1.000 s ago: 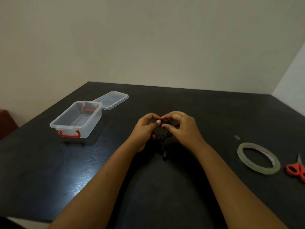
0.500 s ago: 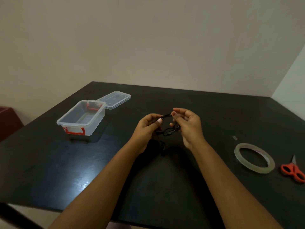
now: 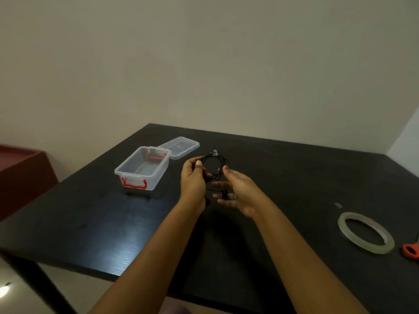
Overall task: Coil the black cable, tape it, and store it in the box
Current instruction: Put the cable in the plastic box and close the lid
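A thin black cable (image 3: pixel 215 163) is looped into a small coil above the dark table (image 3: pixel 294 173). A bit of clear tape shows at the coil's top. My left hand (image 3: pixel 192 180) pinches the coil at its left side between thumb and fingers. My right hand (image 3: pixel 235 191) is beside the coil with its fingers spread and relaxed, holding nothing; a loose end of the cable hangs in front of its fingers. The clear plastic box (image 3: pixel 142 171) with red latches stands open to the left of my hands.
The box's clear lid (image 3: pixel 181 147) lies flat behind the box. A roll of clear tape (image 3: pixel 365 232) lies at the right, with red-handled scissors (image 3: pixel 411 251) at the frame's right edge. A small scrap (image 3: pixel 338 205) lies near the roll. A red-brown cabinet (image 3: pixel 20 173) stands left of the table.
My right hand has let go of the cable and opened. My left hand has lifted the coil and carried it away from me. The view has shifted, so the box appears closer.
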